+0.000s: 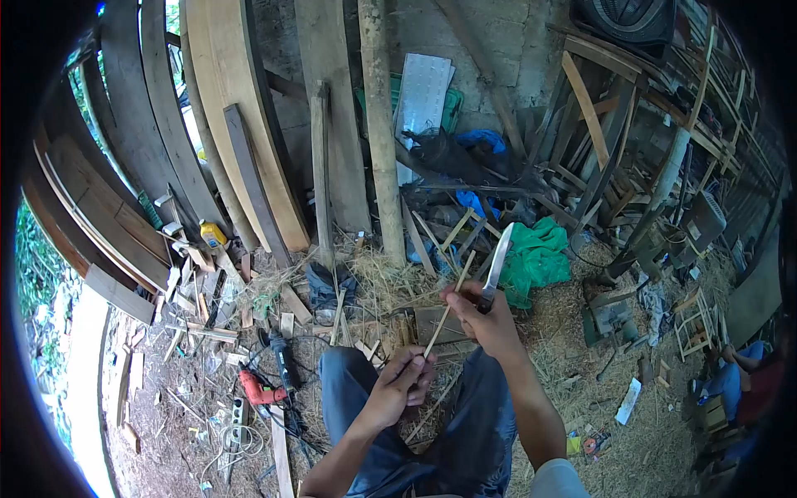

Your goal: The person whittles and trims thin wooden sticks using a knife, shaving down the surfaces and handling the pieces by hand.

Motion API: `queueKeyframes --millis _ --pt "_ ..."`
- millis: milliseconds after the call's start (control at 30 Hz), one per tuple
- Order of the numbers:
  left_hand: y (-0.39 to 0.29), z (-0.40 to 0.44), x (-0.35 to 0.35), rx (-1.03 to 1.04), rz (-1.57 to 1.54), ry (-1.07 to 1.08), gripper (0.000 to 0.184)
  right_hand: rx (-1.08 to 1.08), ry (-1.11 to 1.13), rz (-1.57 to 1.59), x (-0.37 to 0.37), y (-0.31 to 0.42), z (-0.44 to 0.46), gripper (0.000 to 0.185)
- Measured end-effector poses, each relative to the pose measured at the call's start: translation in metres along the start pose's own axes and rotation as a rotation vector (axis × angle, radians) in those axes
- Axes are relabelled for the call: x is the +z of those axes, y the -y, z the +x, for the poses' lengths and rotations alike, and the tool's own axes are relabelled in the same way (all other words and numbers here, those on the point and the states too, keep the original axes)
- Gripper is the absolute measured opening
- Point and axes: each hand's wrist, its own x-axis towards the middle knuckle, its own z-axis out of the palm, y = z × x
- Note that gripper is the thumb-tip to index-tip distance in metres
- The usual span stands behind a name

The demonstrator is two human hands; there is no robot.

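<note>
My left hand (402,387) is closed around the lower end of a thin wooden strip (437,330), in front of my knees. The strip slants up and to the right. My right hand (488,322) is wrapped around the dark handle of a knife (499,259), whose pale blade points upward. The thumb and index finger of that hand meet at the upper part of the strip; whether they pinch it or only touch it I cannot tell. Just beyond the knife lies a green cloth (538,259).
Tall planks (224,108) and a pole (380,124) lean against the back wall. On the littered ground at left are a red power tool (259,388), a dark grinder-like tool (284,361) and a power strip (238,423). Another person (751,373) sits at far right.
</note>
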Motion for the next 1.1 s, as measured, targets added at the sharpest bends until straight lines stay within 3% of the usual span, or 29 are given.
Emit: queueKeyframes --millis 300,400,467,533,567,633,700,767,900,967,1000,1100 --pt "-0.004 -0.003 0.002 0.002 0.015 0.027 0.021 -0.032 -0.033 -0.222 0.008 0.009 0.003 0.024" --pt "-0.006 0.001 0.001 0.037 0.052 -0.017 0.024 -0.021 -0.13 -0.246 0.01 0.001 0.006 0.027" --pt "-0.003 0.007 -0.005 0.139 0.139 -0.174 0.024 -0.048 -0.206 -0.22 0.011 -0.011 0.005 0.028" --pt "0.001 0.013 -0.01 0.199 0.217 -0.203 0.025 -0.245 -0.157 -1.031 0.009 -0.021 -0.002 0.016" --pt "0.004 0.016 -0.013 0.253 0.296 -0.227 0.025 -0.252 -0.156 -1.033 0.011 -0.031 -0.004 0.016" --pt "0.017 0.022 -0.023 0.288 0.41 -0.231 0.026 -0.572 -0.224 -1.239 0.021 -0.05 -0.008 0.025" --pt "0.02 0.022 -0.022 0.314 0.526 -0.233 0.027 -0.521 -0.202 -1.3 0.023 -0.05 -0.01 0.015" --pt "0.018 0.017 -0.011 0.311 0.444 -0.268 0.029 -0.192 -0.185 -1.399 0.015 -0.05 0.003 0.01" --pt "0.033 0.002 -0.016 0.363 0.637 -0.284 0.028 0.035 -0.554 -1.625 -0.063 -0.064 0.058 0.018" --pt "0.035 -0.006 -0.025 0.295 0.619 -0.207 0.029 0.015 -0.552 -1.56 -0.086 -0.059 0.059 0.019" --pt "0.015 -0.013 -0.02 0.082 0.478 -0.187 0.031 0.003 -0.536 -1.515 -0.089 -0.058 0.058 0.02" --pt "0.008 0.0 -0.026 0.049 0.176 -0.14 0.033 -0.064 -0.423 -1.319 -0.061 -0.065 0.038 0.019"
